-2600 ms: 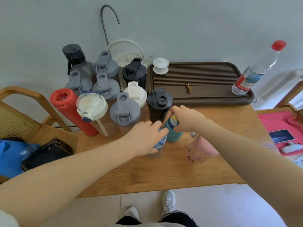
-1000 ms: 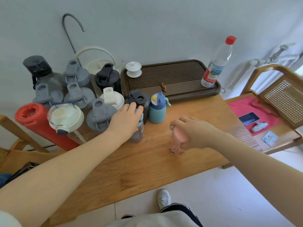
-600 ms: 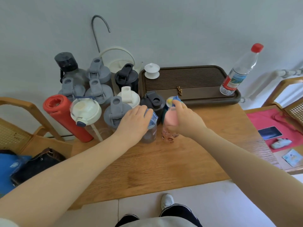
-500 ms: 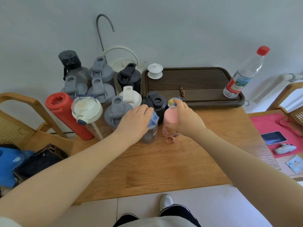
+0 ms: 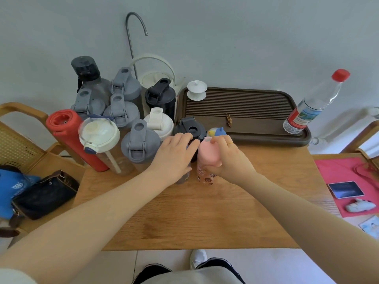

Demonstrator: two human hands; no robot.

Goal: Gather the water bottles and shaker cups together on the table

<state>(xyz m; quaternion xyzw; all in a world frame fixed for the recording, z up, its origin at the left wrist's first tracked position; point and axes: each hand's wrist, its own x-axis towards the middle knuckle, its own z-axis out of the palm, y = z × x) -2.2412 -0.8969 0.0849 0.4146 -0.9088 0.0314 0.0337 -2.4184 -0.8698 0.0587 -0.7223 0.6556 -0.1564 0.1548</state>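
Pink bottle (image 5: 206, 160) upright on the wooden table (image 5: 205, 212), and our right hand (image 5: 227, 158) is wrapped around its upper body, fingers curled over the cap. Just beside it, our left hand (image 5: 174, 154) lies over a small dark cup (image 5: 183, 178), closed around its top. Both sit at the front edge of the cluster, touching the black shaker (image 5: 189, 129); the red bottle (image 5: 69, 136) leans far left.
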